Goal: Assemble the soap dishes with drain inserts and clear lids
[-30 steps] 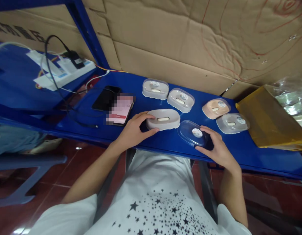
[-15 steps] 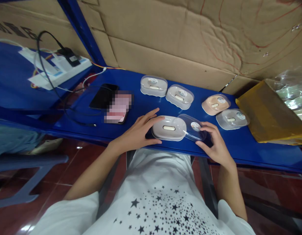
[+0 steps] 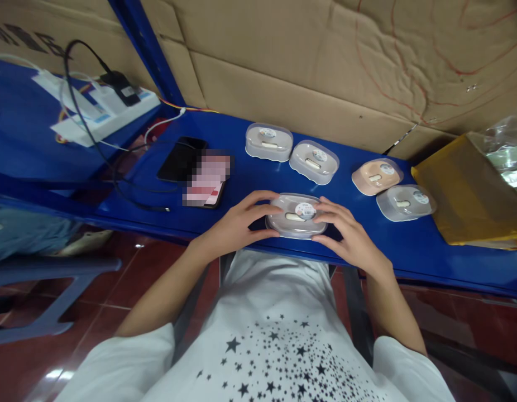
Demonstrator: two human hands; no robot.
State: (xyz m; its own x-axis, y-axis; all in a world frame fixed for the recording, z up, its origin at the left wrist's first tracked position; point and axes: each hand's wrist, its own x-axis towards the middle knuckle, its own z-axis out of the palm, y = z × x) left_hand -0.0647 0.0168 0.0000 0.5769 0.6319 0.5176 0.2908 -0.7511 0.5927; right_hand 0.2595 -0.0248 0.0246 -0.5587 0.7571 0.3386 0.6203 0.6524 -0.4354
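In front of me on the blue shelf sits a pale grey oval soap box (image 3: 287,228), with a whitish oblong piece in its middle. Its clear plastic lid (image 3: 288,203), which carries a round sticker, now lies over the box. My left hand (image 3: 237,224) grips the left end, thumb at the near side and fingers on the far rim. At the other end my right hand (image 3: 349,237) holds the lid, fingers on top and thumb low at the near edge. Whether the lid is fully seated cannot be made out.
Two lidded grey boxes (image 3: 269,144) stand behind. A peach one (image 3: 373,178) and another grey one (image 3: 403,205) are at right, beside a taped carton (image 3: 463,195). Phones (image 3: 208,181), cables and a power strip (image 3: 108,125) lie left. Cardboard (image 3: 283,61) closes the back.
My right hand has moved left, bringing the clear lid from beside the soap box to over it. My left hand stays at the box's left end. The view has shifted slightly.
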